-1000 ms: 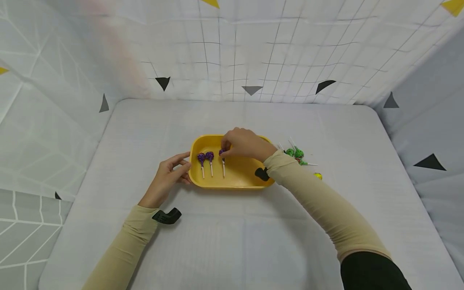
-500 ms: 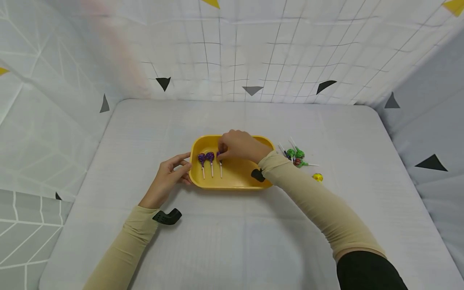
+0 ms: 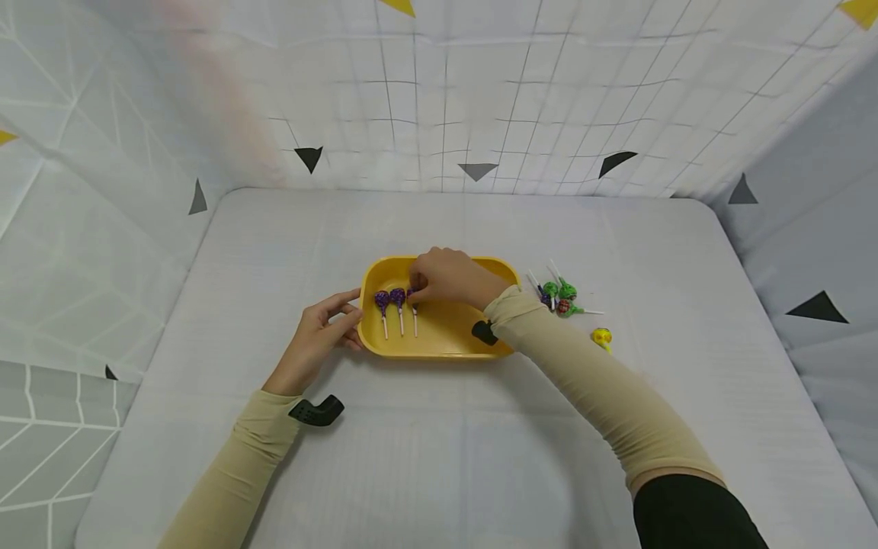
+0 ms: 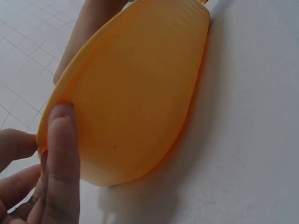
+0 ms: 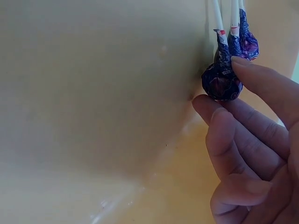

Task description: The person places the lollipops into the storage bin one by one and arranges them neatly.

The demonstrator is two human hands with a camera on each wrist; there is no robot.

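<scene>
A yellow tray [image 3: 439, 355] lies on the white table. My left hand [image 3: 318, 335] grips its left end, thumb against the outer wall [image 4: 135, 93] and other fingers at the rim in the left wrist view. Two purple-wrapped lollipops [image 3: 381, 300] lie side by side in the tray's left part, sticks toward me. Just right of them, my right hand [image 3: 456, 276] holds a third purple lollipop [image 5: 222, 84] by its round head, with thumb and fingertips around it. Its white stick [image 3: 414, 324] points toward me, roughly parallel to the others.
Right of the tray, a small cluster of lollipops with green [image 3: 566, 290], red-and-green [image 3: 564, 307] and dark wrappers lies on the table. A yellow lollipop [image 3: 601, 336] lies nearer to me, partly behind the right sleeve [image 3: 583, 366]. White cloth walls [image 3: 439, 91] surround the table.
My right hand has slid left inside the tray with the third lollipop, bringing it closer to the other two. More of the yellow lollipop shows beside the sleeve. The left hand stays put.
</scene>
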